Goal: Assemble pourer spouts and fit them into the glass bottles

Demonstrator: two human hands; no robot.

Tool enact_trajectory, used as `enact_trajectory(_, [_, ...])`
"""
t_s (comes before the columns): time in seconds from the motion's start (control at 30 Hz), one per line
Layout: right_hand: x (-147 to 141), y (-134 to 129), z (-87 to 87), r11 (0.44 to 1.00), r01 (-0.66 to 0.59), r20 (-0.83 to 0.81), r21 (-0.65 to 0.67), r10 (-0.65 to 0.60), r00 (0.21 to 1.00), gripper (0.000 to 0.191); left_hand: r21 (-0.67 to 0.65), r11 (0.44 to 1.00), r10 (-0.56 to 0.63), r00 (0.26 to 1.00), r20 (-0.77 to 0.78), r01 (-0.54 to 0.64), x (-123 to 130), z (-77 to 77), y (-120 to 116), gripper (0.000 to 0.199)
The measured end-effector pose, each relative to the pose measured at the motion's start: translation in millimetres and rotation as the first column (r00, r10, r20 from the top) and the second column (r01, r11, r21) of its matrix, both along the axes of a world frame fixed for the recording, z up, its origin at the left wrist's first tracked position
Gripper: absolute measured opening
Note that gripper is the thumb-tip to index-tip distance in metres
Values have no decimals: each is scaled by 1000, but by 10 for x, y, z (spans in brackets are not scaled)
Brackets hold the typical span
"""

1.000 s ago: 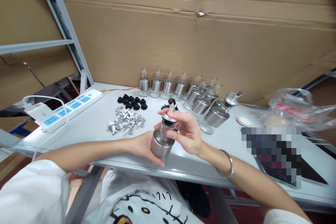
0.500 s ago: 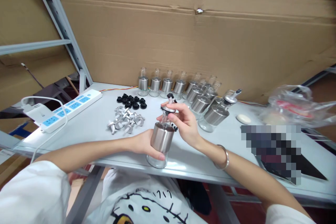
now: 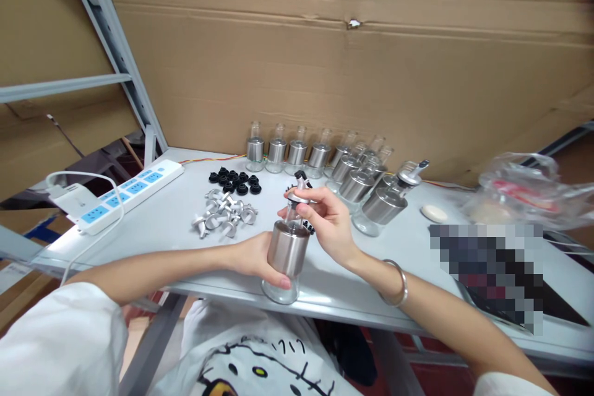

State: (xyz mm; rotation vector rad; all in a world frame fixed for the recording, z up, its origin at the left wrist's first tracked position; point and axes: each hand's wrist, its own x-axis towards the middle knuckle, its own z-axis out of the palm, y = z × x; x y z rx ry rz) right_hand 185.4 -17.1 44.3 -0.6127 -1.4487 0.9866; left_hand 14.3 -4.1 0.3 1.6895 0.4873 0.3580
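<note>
On the grey table (image 3: 158, 223), our left hand (image 3: 255, 257) wraps the near-upright bottle (image 3: 288, 247), neck up; our right (image 3: 331, 219) pinches its spout (image 3: 301, 193). Black stoppers (image 3: 236, 180) lie beyond.

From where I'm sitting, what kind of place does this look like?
Probably a small assembly or packing workstation: a row of matching glass bottles in metal sleeves, a sorted pile of black stoppers beside metal spout tops, and a cardboard backing behind the table.
</note>
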Motion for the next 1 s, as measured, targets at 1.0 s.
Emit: enact_trajectory(1.0, [123,33,-182,932,175,282,319,-270,921,37,405,377,693,544,473,-833,-692,753,1426,54])
